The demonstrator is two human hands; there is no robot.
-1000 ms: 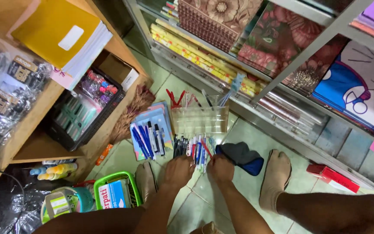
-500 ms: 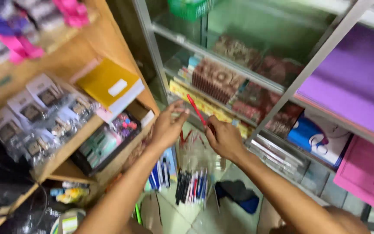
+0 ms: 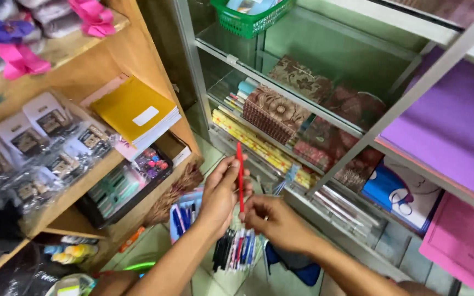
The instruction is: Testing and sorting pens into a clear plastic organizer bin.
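Observation:
A thin red pen (image 3: 240, 170) stands upright between my two hands. My left hand (image 3: 220, 194) grips its shaft near the middle, fingers curled round it. My right hand (image 3: 270, 219) pinches the lower end of the same pen. Just below the hands lies a clear packet of several pens (image 3: 236, 249) with red, blue and black caps, and a blue tray of pens (image 3: 185, 214) sits to its left on the tiled floor.
A wooden shelf (image 3: 78, 186) on the left carries a yellow notebook (image 3: 133, 109), packets of small items (image 3: 45, 153) and a box of markers (image 3: 127, 183). A glass-fronted metal cabinet (image 3: 352, 142) on the right holds patterned books, rolled paper and coloured sheets. A green basket (image 3: 250, 16) sits up top.
The view tilted up from the floor to the shelves. Both hands rose from the pen packet, and one red pen now stands between them.

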